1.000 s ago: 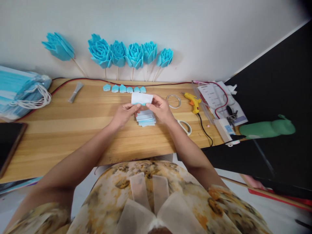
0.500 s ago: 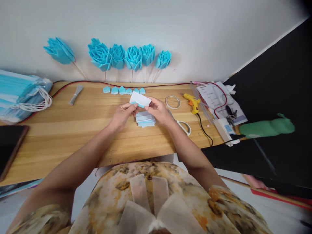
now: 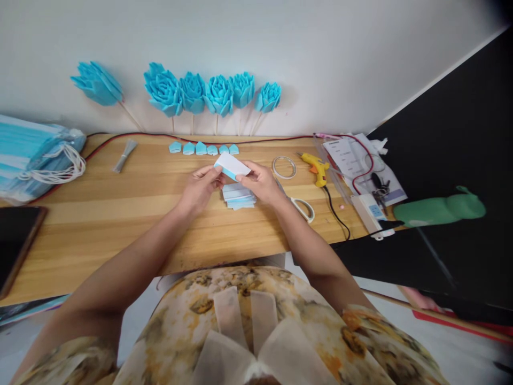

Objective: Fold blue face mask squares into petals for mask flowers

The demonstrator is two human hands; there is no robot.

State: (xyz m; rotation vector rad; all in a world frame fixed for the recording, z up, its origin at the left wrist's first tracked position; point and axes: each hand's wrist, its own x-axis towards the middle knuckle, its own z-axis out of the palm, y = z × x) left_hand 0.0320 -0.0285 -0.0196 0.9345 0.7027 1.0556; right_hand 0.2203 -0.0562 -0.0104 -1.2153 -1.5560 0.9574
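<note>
Between my two hands is a small rectangle of face mask fabric [image 3: 233, 164], white with a blue strip folded up along its lower edge. My left hand [image 3: 201, 187] pinches its left corner with thumb and fingers. The right end is gripped by my right hand [image 3: 260, 183], its thumb on the blue strip. Just below the hands lies a stack of cut mask pieces [image 3: 239, 197], white and light blue. Several small folded blue petals [image 3: 200, 148] form a row behind my hands. Scissors [image 3: 303, 209] lie partly under my right wrist.
Blue fabric flowers on sticks [image 3: 219, 96] lean against the wall. A bag of masks [image 3: 36, 155] and a dark tablet [image 3: 18, 240] are on the left. To the right are a tape roll [image 3: 284, 158], a yellow glue gun [image 3: 316, 170], a power strip [image 3: 371, 214] and a green bottle [image 3: 438, 209].
The piece of mask fabric has tilted, its right end lower, and more of the blue strip shows. My left thumb has shifted slightly up and left toward the corner.
</note>
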